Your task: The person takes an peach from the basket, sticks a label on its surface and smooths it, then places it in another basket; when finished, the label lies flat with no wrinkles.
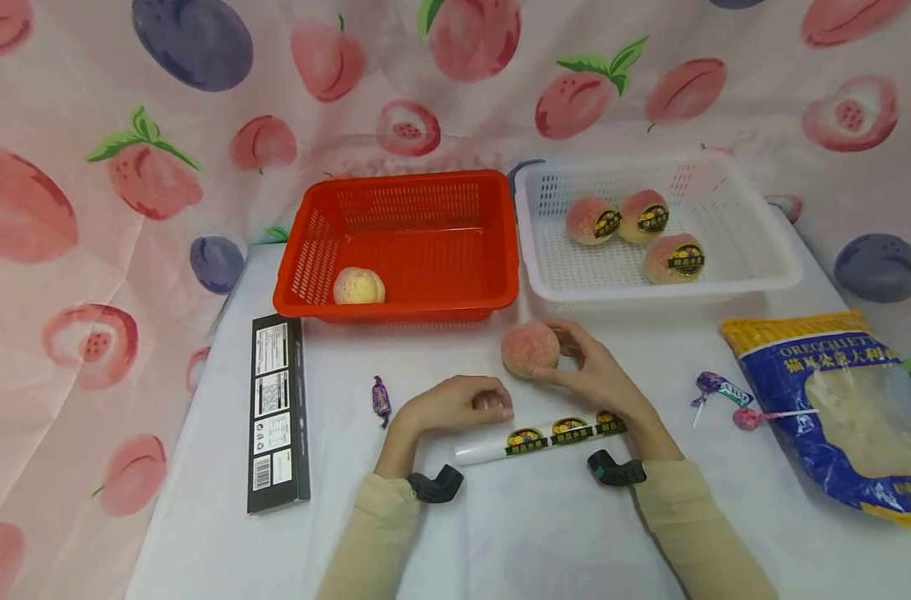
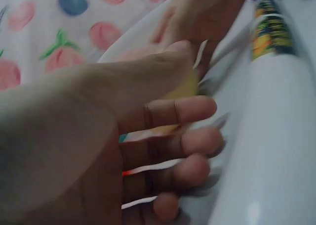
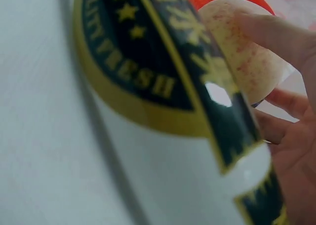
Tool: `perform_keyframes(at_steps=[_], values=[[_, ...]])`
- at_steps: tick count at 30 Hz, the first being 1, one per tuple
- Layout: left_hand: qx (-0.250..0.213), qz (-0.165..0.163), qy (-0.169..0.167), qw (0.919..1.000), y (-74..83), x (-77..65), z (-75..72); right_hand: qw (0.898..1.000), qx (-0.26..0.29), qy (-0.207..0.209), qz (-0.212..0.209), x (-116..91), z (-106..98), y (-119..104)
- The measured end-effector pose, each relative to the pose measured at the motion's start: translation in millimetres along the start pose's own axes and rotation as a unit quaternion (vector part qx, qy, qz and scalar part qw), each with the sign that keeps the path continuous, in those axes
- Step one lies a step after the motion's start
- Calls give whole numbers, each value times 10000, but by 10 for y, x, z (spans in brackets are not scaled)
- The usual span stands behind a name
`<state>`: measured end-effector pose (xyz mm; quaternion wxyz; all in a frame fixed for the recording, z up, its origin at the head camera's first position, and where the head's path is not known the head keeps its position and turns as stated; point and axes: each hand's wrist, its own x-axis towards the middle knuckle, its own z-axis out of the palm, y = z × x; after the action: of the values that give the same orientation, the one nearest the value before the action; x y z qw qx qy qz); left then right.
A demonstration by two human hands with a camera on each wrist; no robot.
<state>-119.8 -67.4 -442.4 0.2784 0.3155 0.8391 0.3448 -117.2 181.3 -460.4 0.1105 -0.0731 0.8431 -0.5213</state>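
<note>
My right hand [image 1: 594,377] grips a fuzzy pink peach [image 1: 530,350] at its right side, just in front of the red basket. In the right wrist view, the thumb lies on the pale, red-speckled skin of that peach [image 3: 242,47], with fingers below. My left hand [image 1: 457,403] is to the lower left of the peach, fingers loosely bent and holding nothing. The left wrist view shows its fingers [image 2: 200,141] apart from the thumb. Below both hands lies a white roll of stickers [image 1: 485,450] with black-and-gold labels; the right wrist passes over its right end.
A red basket [image 1: 417,312] at the back holds one pale peach [image 1: 359,286]. Beside it, a white basket [image 1: 770,267] has three stickered peaches [image 1: 673,258]. Around them are a black box [image 1: 278,412], a purple wrapped candy [image 1: 381,400], lollipops [image 1: 748,418] and a blue pasta bag [image 1: 845,417].
</note>
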Motion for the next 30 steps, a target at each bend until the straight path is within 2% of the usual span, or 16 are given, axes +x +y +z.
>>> perform_keyframes(at_steps=[3, 6, 10, 14, 20, 23, 27, 30], values=[[753, 83, -172, 9970, 147, -20, 68, 10000, -52, 77, -7, 10, -9, -20], [1044, 129, -291, 9940, 243, -18, 97, 9999, -41, 74, 62, 6, -22, -34], [879, 213, -476, 9948, 239, 18, 63, 9992, -327, -152, 172, -1, -88, -78], [587, 310, -706, 9953, 160, 50, -26, 9927, -1001, -593, 325, -27, -224, -194], [194, 124, -915, 9955, 61, 33, -121, 9621, -2356, -1101, 822, -154, -341, -447], [108, 55, -972, 9952, 35, 29, -155, 9558, -2486, -1443, 625, -194, -321, -548], [134, 131, -792, 9967, 36, 58, -207, 9550, -2204, -1981, -86, -191, -240, -627], [183, 208, -643, 9975, 20, 87, -229, 9488, -2137, -2281, -461, -157, -169, -631]])
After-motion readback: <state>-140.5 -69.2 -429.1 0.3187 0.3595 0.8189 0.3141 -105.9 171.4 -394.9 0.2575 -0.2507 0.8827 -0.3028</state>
